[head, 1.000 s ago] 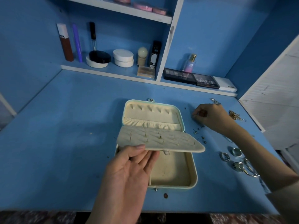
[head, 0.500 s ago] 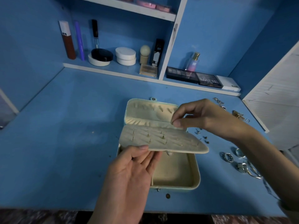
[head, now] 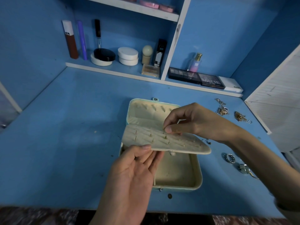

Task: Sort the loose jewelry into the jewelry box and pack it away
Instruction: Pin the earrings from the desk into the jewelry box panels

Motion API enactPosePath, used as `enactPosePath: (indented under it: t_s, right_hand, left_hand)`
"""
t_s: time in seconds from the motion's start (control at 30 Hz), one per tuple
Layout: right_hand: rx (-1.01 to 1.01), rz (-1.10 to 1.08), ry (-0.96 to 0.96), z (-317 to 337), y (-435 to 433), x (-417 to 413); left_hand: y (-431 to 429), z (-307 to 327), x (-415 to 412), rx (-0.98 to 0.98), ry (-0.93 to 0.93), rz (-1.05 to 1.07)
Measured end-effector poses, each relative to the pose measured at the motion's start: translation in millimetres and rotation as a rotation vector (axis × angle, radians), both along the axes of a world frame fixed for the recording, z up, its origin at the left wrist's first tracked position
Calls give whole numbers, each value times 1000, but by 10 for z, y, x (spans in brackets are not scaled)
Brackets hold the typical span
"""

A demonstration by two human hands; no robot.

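Entry: earring step, in progress.

Jewelry box (head: pixel 197 184) lies open at the centre of the frame on the blue worktop (head: pixel 65 143), lid laid back toward the shelf. The padded earring panel (head: pixel 183 145) is swung up over the bottom tray, and several posts already stand in it.

Left hand (head: pixel 134 172): palm up, fingers straight and close together, slid under the lower-left part of the panel, thumb at its near edge. It grips nothing. It props the panel flat and steady so there is something firm to push against, and it keeps the tray below uncovered.

Right hand (head: pixel 194 122): thumb and forefinger closed tip to tip at the panel's upper middle, other fingers loosely curled behind. They pinch a tiny stud (head: pixel 165 129), too small to identify surely. The fingertips sit right at the panel surface; whether the post is already through, I cannot tell.

Judgement: this stud is being seated in a free spot on the panel. The fine pinch suits so small a piece, and a slip would drop it into the tray or onto the worktop.

Still unsorted, right side of the frame: a few studs (head: pixel 207 141) just beside the panel, rings (head: pixel 230 158) at lower right, and chains (head: pixel 224 110) at upper right. Packing away is not yet near.
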State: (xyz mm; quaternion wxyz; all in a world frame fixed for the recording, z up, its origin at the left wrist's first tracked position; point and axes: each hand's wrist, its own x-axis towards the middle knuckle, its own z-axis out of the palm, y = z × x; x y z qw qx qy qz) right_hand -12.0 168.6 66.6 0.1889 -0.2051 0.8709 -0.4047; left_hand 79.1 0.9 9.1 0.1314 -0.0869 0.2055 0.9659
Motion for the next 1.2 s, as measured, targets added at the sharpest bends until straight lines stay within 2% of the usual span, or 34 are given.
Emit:
enactPosePath:
  t_s: [0.3,0.57,1.2]
  right_hand:
    - [75,61,41,30,-27,-20]
    - [178,175,154,64,-37,-46]
    - [227,227,110,84,-116,-131]
  left_hand:
    - [-7,0,0,6,18,-16]
    - [-10,-7,3,42,-19,-24]
    - [-19,-19,3,43,-51,-6]
